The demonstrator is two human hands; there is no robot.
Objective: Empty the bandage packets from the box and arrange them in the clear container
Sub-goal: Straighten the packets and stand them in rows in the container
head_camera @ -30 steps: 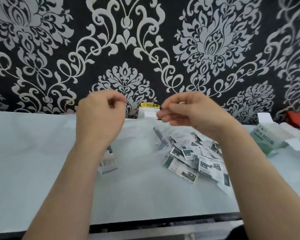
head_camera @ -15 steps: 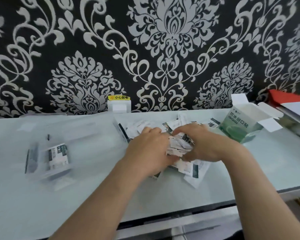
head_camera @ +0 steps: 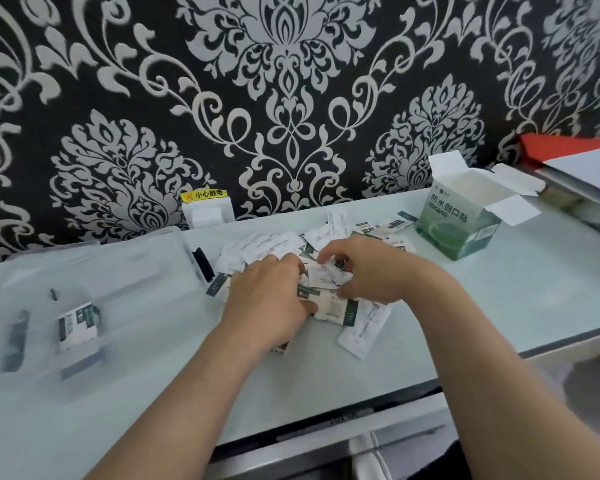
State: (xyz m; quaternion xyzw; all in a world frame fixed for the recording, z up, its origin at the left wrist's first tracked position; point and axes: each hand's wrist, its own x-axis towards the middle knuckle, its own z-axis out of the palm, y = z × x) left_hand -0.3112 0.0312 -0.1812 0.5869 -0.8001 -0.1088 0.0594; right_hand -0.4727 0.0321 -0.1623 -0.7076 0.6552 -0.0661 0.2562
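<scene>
Head view, one frame.

- Desk (head_camera: 499,299): pale, glossy; runs across the middle of the frame, its front edge at lower right.
- Container (head_camera: 179,237): clear plastic, open, lying at centre left of the frame. Dark clip (head_camera: 201,265) on its right end.
- Stack (head_camera: 78,323): a few white-and-dark-green packets inside the container, toward its left end, standing on edge and leaning.
- Packets (head_camera: 271,242): loose heap on the desk at frame centre, just right of the container and touching its right end. They overlap at all angles, some printed side up, some plain white.
- Box (head_camera: 459,225): green and white carton with Chinese print, upper right of the heap, flaps open, resting on the desk. Its inside is not visible.
- Left hand (head_camera: 271,299): palm down on the left side of the heap, fingers bent into the packets, thumb lying on one. Fingertips are hidden, so a grip cannot be confirmed.
- Right hand (head_camera: 371,271): on the right side of the heap, fingers curled over several packets with the thumb beneath them, pinching a small bunch.
- Socket (head_camera: 207,213): white, on the wall behind the container, with a yellow warning label.
- Wallpaper (head_camera: 291,81): black with grey damask.
- Red item (head_camera: 561,147): far right, partly under white sheets.
</scene>
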